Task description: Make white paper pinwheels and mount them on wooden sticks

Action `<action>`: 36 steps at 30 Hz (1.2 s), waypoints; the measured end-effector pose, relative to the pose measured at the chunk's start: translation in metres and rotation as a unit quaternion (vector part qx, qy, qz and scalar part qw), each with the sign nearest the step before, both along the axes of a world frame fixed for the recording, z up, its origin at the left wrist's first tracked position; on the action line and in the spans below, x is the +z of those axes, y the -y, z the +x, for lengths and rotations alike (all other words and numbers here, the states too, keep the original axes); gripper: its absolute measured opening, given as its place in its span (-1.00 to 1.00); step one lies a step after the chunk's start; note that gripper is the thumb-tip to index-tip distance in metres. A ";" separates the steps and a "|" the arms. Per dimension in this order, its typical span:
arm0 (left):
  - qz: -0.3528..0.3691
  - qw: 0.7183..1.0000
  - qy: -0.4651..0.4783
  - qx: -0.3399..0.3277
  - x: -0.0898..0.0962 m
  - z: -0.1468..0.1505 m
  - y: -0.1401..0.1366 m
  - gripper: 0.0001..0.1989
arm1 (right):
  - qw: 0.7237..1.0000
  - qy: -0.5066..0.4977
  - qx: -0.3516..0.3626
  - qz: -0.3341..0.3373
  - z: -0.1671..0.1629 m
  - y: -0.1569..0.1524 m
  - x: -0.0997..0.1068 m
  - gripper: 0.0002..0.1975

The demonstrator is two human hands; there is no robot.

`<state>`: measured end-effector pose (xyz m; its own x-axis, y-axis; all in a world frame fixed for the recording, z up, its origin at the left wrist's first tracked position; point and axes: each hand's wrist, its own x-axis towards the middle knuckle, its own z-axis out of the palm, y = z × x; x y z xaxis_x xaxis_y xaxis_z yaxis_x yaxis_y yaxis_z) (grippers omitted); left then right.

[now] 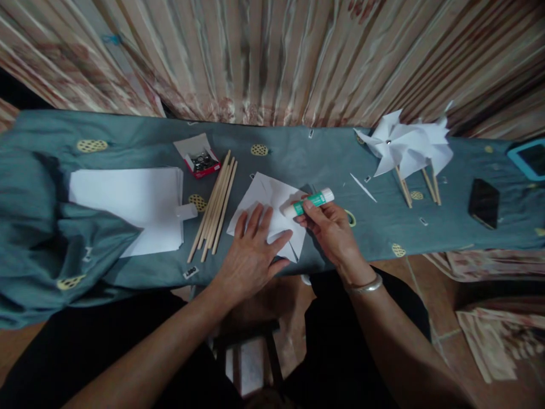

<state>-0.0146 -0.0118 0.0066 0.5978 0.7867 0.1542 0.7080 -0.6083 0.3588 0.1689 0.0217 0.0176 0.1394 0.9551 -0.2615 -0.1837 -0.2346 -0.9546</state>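
Observation:
A white paper square with cuts running in from its corners lies in front of me on the cloth-covered table. My left hand rests on its near left part, fingers spread flat. Between the thumb and fingers of my right hand is a green and white glue stick. Its left end is over the middle of the paper; whether it touches cannot be made out. A white cap lies at the edge of a stack of white paper on the left.
Several wooden sticks lie left of the paper square, beside an opened red box of small dark pieces. White paper pinwheels lie at the right. Further right are a dark phone and a blue-framed device. A curtain hangs behind.

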 end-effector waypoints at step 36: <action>-0.025 1.000 0.008 0.013 0.001 0.001 0.000 -0.44 | 0.965 0.234 0.049 0.104 -0.018 -0.011 -0.012 -0.74</action>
<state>-0.0138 -0.0121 0.0073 0.5747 0.8091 0.1225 0.7177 -0.5703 0.3995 0.1504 0.0324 0.0053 0.1019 0.9948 0.0061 0.2927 -0.0242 -0.9559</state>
